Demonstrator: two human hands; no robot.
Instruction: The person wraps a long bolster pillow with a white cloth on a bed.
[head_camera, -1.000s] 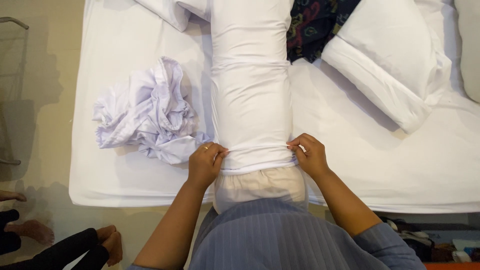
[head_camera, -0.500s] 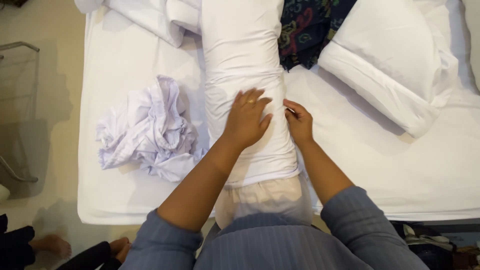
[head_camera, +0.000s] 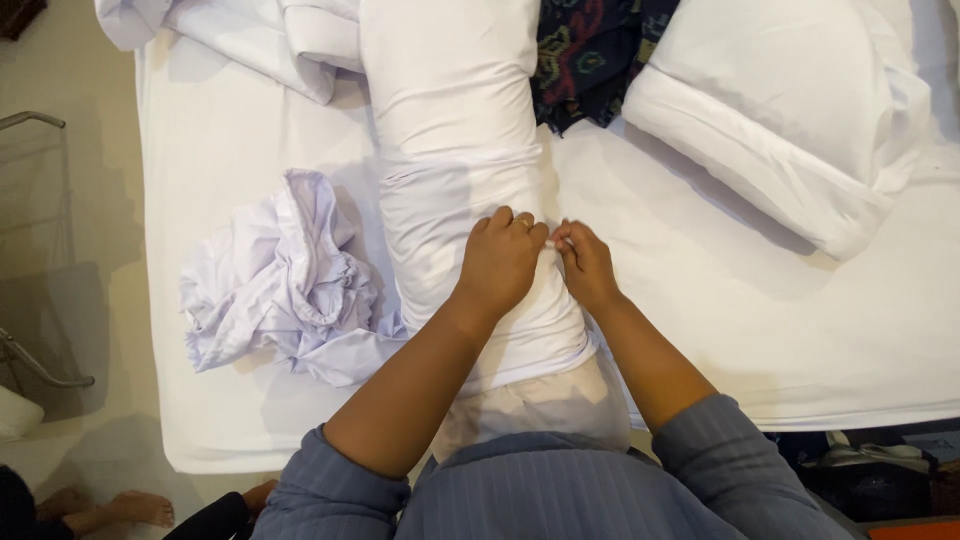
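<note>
Both hands, left hand (head_camera: 500, 262) and right hand (head_camera: 585, 265), pinch the white cotton pillowcase (head_camera: 470, 250) on the long bolster lying mid-bed (head_camera: 760, 330) (crumpled white sheet (head_camera: 285, 285) at left), seemingly mid-pull; next calls for even tugging.

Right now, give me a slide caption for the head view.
Both hands, left hand and right hand, pinch a white pillowcase on a long bolster.

Long white bolster (head_camera: 455, 150) lies lengthwise on the bed, its cover bunched midway.
</note>
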